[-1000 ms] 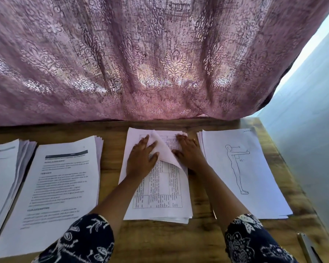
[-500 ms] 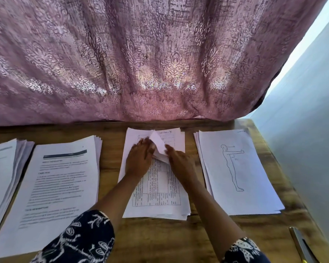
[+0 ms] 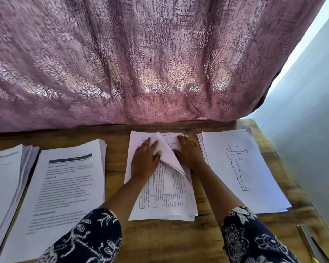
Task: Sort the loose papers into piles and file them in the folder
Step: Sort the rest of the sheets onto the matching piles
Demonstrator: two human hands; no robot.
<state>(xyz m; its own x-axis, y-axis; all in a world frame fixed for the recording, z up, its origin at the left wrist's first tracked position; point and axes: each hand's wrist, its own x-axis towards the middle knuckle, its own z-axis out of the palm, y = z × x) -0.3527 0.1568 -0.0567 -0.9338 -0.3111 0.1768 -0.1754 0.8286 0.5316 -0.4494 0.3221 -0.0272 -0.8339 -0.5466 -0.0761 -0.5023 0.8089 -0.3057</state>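
Now both hands lie on the middle pile (image 3: 162,196), whose top printed sheet shows a table. A folded-back flap (image 3: 166,154) of paper rises between them: the left hand (image 3: 144,160) lies flat with spread fingers, its thumb pressing the flap's left edge, and the right hand (image 3: 187,153) rests flat on the pile's upper right part, just beside the flap's right edge; whether it pinches the paper I cannot tell. Four piles lie in a row on the wooden counter (image 3: 160,242): a far-left pile (image 3: 4,186) cut by the frame, a text pile (image 3: 65,196), the middle pile, and a right pile (image 3: 241,171) topped by a line drawing of a standing figure. A patterned curtain (image 3: 141,63) hangs behind the counter. Nothing shown holds the papers.
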